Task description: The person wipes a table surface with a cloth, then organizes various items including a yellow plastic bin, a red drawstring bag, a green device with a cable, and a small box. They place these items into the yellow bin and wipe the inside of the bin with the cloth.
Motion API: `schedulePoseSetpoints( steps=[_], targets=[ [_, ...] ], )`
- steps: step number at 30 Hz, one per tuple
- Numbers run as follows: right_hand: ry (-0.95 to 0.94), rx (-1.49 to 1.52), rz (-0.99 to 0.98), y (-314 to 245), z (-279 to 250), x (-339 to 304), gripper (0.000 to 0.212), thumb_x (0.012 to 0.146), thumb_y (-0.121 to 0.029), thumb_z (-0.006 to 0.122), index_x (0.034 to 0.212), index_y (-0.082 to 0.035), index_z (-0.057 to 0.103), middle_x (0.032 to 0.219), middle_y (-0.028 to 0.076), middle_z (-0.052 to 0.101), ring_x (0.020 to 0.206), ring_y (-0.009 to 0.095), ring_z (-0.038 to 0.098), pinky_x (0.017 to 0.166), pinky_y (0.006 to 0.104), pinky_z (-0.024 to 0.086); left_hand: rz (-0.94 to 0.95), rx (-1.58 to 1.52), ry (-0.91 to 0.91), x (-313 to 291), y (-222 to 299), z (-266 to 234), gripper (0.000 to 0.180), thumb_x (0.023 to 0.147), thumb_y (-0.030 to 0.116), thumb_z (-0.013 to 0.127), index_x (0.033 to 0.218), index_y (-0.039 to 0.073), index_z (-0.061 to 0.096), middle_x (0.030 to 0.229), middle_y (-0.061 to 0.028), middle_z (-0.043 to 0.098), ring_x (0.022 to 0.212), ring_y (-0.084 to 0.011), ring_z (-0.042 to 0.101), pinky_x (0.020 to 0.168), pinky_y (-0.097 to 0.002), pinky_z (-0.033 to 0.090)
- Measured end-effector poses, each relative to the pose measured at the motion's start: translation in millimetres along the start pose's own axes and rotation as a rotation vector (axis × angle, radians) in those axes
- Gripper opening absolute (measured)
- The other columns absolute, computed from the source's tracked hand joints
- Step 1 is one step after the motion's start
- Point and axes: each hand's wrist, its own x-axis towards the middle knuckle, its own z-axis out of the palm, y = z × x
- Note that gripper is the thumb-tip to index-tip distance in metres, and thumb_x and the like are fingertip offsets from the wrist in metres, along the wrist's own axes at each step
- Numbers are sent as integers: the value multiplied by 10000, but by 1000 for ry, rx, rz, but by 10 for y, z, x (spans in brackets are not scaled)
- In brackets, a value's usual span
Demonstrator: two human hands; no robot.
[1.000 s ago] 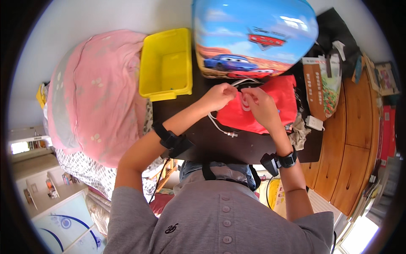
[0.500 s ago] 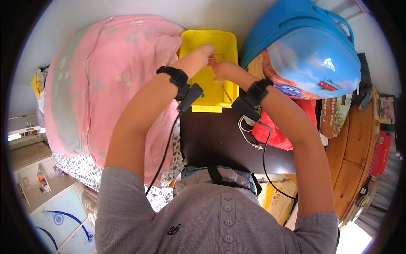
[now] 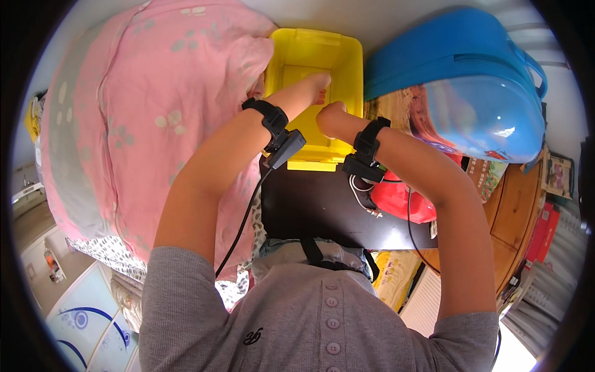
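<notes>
A yellow plastic bin point(image 3: 347, 56) stands on the dark tabletop in front of me. Both my hands are over its inside. My left hand point(image 3: 318, 87) hangs over the bin's middle, its fingers curled in. Lower and to the right, my right hand point(image 3: 333, 119) is closed like a fist above the bin's right part. A small gap separates the two hands. Whatever either hand may hold is hidden by its fingers. Each wrist wears a black strap with a small device and a cable.
A pink-covered bulky pile point(image 3: 149, 124) presses against the bin's left side. A blue hard-shell suitcase point(image 3: 458, 80) stands to its right. Nearer me, a red bag point(image 3: 406, 201) and a white cable point(image 3: 359, 198) lie on the dark tabletop point(image 3: 310, 204). Wooden drawers point(image 3: 517, 198) are at the far right.
My hands were close together over the bin and are now slightly apart, the right one lower. The whole view has shifted a little. A thin stick seen in the bin before is now out of sight.
</notes>
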Motion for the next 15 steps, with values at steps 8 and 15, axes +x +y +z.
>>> schedulePoseSetpoints(
  steps=[8, 15],
  targets=[
    [209, 158, 6, 63, 103, -373, 317, 702, -205, 696, 1014, -153, 676, 1037, 36, 647, 959, 239, 612, 698, 393, 484, -55, 149, 132, 106, 66, 103, 347, 848, 337, 483, 1024, 44, 543, 921, -81, 573, 863, -188, 563, 771, -327, 450],
    [743, 658, -115, 603, 700, -2120, 268, 721, -154, 572, 969, -69, 628, 822, 142, 632, 776, 290, 615, 632, 401, 469, 174, 700, -10, -747, 470, 513, 248, 881, 286, 467, 867, 74, 595, 818, -54, 622, 727, -155, 582, 639, -268, 461]
  ],
)
